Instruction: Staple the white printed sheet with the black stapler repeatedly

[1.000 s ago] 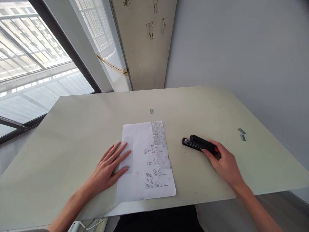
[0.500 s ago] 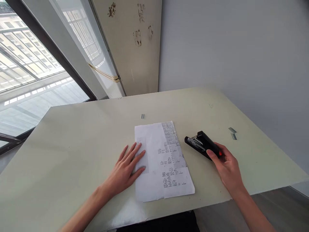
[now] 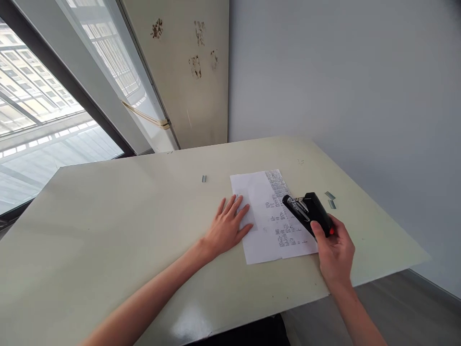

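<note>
Printed paper sheets [image 3: 261, 245] lie on the pale table [image 3: 144, 206], with small black text along their right side. My left hand [image 3: 228, 226] rests flat on their left edge, fingers spread. In my right hand [image 3: 336, 250] is a black stapler [image 3: 311, 214], its jaws pointing left and a red spot near its rear. The stapler overlaps the right edge of the sheets from this viewpoint; whether it touches them I cannot tell.
A small strip of staples [image 3: 204, 179] lies near the back of the table. Two more staple strips [image 3: 330, 199] sit to the right, beyond the stapler. A grey wall [image 3: 324, 72] rises behind, and a glass window [image 3: 39, 86] stands at the left.
My left hand has slid the sheets right and away from me. The stapler in my right hand now overlaps their right edge. The camera view has shifted slightly.
</note>
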A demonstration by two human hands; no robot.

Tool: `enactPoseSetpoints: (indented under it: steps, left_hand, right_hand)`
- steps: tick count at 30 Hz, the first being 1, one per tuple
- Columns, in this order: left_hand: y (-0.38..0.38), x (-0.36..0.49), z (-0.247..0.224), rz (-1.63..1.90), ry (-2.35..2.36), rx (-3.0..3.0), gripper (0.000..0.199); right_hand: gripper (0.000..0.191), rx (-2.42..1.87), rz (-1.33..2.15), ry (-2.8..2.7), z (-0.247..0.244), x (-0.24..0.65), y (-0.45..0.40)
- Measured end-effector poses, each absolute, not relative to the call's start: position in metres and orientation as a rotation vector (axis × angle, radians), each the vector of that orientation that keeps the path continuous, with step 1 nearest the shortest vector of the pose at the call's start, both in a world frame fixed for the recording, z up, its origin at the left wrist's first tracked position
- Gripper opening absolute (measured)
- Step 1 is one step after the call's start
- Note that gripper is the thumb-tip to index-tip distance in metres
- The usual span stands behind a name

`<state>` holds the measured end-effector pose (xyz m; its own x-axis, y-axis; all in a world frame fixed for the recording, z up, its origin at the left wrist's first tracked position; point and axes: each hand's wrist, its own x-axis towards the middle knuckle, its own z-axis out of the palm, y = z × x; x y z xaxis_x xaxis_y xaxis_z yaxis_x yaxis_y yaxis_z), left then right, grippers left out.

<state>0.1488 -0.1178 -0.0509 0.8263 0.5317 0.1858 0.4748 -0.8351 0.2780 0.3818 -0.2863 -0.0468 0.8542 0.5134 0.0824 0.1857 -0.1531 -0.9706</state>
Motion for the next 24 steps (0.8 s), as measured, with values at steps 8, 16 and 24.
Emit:
enactPoseSetpoints:
  steps: [8,16,24]
  left_hand:
    - [-0.103,0.178,-0.056,0.529,0.735,2.709,0.054]
    - [-0.097,0.100,-0.049,0.720,0.670,2.316,0.040]
    - [-0.085,0.038,-0.029,0.857,1.101,1.776,0.047]
  right_hand:
    - [0.052,-1.763,0.160,-0.714,-0.051,0.374,-0.288]
    - [0.049,-1.807,0.262,-0.871,-0.046,0.360,-0.273]
    - [0.040,-1.645,0.551,-1.278,-0.018,0.309,-0.199]
